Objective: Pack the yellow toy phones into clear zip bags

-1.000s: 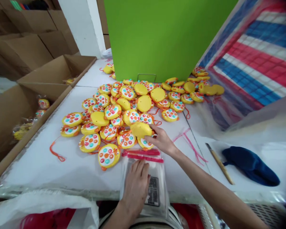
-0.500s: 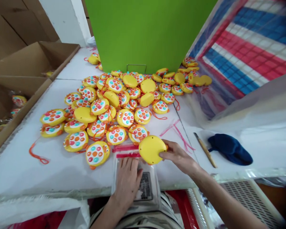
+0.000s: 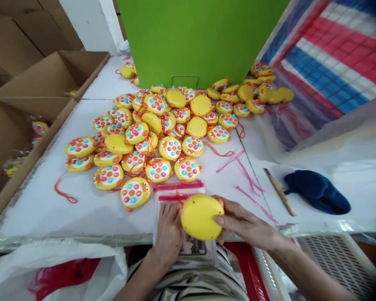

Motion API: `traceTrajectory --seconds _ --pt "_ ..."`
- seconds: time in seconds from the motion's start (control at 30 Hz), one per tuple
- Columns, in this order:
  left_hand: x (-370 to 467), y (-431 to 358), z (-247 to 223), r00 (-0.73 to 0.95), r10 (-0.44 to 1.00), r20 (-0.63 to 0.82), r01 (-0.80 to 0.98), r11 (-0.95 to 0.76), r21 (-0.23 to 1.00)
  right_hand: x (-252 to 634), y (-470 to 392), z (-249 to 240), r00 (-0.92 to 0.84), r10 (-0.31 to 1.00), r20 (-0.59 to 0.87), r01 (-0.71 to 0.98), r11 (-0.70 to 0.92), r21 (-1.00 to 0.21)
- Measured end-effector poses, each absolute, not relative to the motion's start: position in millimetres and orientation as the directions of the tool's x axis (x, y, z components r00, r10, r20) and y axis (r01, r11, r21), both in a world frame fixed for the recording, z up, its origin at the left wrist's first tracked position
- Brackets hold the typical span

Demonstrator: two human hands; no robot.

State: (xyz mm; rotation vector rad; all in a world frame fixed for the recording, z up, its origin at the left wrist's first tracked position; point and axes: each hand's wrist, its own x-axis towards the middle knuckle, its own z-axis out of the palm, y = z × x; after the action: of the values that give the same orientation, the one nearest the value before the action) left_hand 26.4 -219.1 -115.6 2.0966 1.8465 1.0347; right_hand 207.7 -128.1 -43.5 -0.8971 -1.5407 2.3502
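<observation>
My right hand [image 3: 241,219] grips a yellow duck-faced toy [image 3: 202,217] by its edge, thumb on the plain yellow back, which faces me. A bit of orange cord rises at the toy's left side. My left hand [image 3: 168,230] lies with its fingers stretched over a stack of clear zip bags [image 3: 164,192] with pink seal strips and a printed black panel. Its fingertips are close to the held toy, which partly hides them. Just beyond the hands spreads a heap of the same toys [image 3: 170,147], many showing coloured buttons on white.
A green box [image 3: 200,42] stands behind the heap. To the right lie a wooden-handled knife [image 3: 280,193], a dark blue cloth item [image 3: 316,191] and pink strips [image 3: 247,175]. Cardboard cartons [image 3: 54,108] with bagged toys flank the left table edge. A white sack [image 3: 109,261] hangs in front.
The right hand has brought the toy lower and nearer to me, beside the left hand. My view has shifted slightly, and another pink strip now shows on the table.
</observation>
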Motion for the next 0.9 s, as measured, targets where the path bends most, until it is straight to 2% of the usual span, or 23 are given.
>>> traceTrajectory --seconds 0.07,0.17,0.23,0.3,0.47,0.53,0.6,0.63,0.7,0.77,0.9 --pt "29.1 -221.7 -115.3 0.024 0.908 0.418 0.856 -0.235 0.461 196.1 -130.7 -48.4 -0.735 0.597 -0.321 0.092 -0.382 -0.920" --pt "32.0 -227.1 -111.4 0.061 0.921 0.385 0.886 -0.227 0.404 183.7 -134.4 -55.3 -0.660 0.717 -0.223 0.216 -0.103 -0.971" --pt "32.7 -230.3 -105.7 0.049 0.923 0.383 0.883 -0.219 0.415 182.0 -135.9 -57.3 -0.672 0.722 -0.166 0.332 0.093 -0.939" --pt "31.7 -232.7 -98.2 0.020 0.912 0.411 0.873 -0.216 0.438 184.5 -136.4 -57.1 -0.701 0.698 -0.146 0.404 0.220 -0.888" --pt "12.7 -237.6 -77.9 -0.137 0.871 0.472 0.808 -0.177 0.562 193.2 -135.4 -51.0 -0.721 0.666 -0.191 0.505 0.317 -0.803" --pt "-0.6 -237.5 -72.1 -0.325 0.868 0.375 0.729 -0.022 0.684 194.7 -134.9 -47.7 -0.723 0.657 -0.216 0.522 0.314 -0.793" --pt "-11.8 -234.4 -69.5 -0.510 0.853 0.109 0.529 0.211 0.822 195.5 -134.5 -44.9 -0.723 0.653 -0.226 0.535 0.321 -0.782" --pt "-15.4 -231.6 -69.6 -0.543 0.838 -0.053 0.389 0.308 0.868 195.7 -134.3 -43.7 -0.724 0.652 -0.227 0.539 0.329 -0.775" --pt "-17.8 -224.3 -71.9 -0.469 0.835 -0.288 0.144 0.394 0.908 195.5 -133.3 -41.6 -0.729 0.649 -0.218 0.543 0.354 -0.762" --pt "-15.0 -217.1 -74.8 -0.376 0.865 -0.331 0.041 0.373 0.927 194.0 -131.5 -39.0 -0.734 0.648 -0.205 0.548 0.386 -0.742" --pt "-4.7 -209.3 -74.9 -0.345 0.901 -0.265 0.092 0.313 0.945 185.2 -126.9 -33.8 -0.787 0.562 -0.254 0.569 0.503 -0.651"
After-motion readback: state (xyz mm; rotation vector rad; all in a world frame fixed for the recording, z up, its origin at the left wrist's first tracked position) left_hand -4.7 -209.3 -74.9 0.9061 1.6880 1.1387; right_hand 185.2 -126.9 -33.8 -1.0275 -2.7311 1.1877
